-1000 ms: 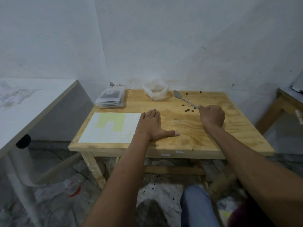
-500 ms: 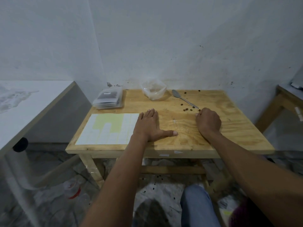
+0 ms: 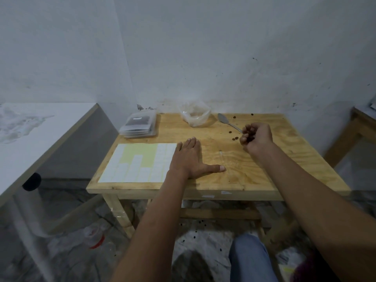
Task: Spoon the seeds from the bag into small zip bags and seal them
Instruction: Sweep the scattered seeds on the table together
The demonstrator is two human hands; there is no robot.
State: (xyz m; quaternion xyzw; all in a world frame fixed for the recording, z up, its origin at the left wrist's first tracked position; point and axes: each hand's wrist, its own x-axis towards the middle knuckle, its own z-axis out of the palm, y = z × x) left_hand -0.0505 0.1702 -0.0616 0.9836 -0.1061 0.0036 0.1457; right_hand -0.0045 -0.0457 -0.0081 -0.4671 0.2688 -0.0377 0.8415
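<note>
- Table point(image 3: 264, 176) of pale plywood fills the middle of the frame, set against a white wall, with a white surface point(image 3: 40, 127) at the left edge.
- Label sheet point(image 3: 138, 162) lies flat on the table's lower left part; white stickers remain along its left, bottom and right, and bare yellow backing shows in its upper middle. No print can be read on it.
- Left hand point(image 3: 188, 158) lies palm down and spread flat on the wood just right of the sheet, thumb stretched toward the right, with nothing in it.
- Right hand point(image 3: 256, 135) hovers at the centre right of the table, curled loosely with the fingers bent inward; dark seeds appear to sit in the cupped fingers, though this is hard to make out.
- Stack of small zip bags point(image 3: 140, 125) rests at the table's upper left corner; the top one carries a small white label whose writing is too small to read.
- Clear plastic seed bag point(image 3: 194, 116) stands open at the upper middle of the table, near the wall, a little dark content in its bottom.
- Spoon point(image 3: 228, 122) lies just right of the bag, its long axis diagonal: bowl toward the upper left, handle running down-right to the right hand's fingertips.
- Loose seeds point(image 3: 235, 138) lie scattered on the wood beside that hand.
</note>
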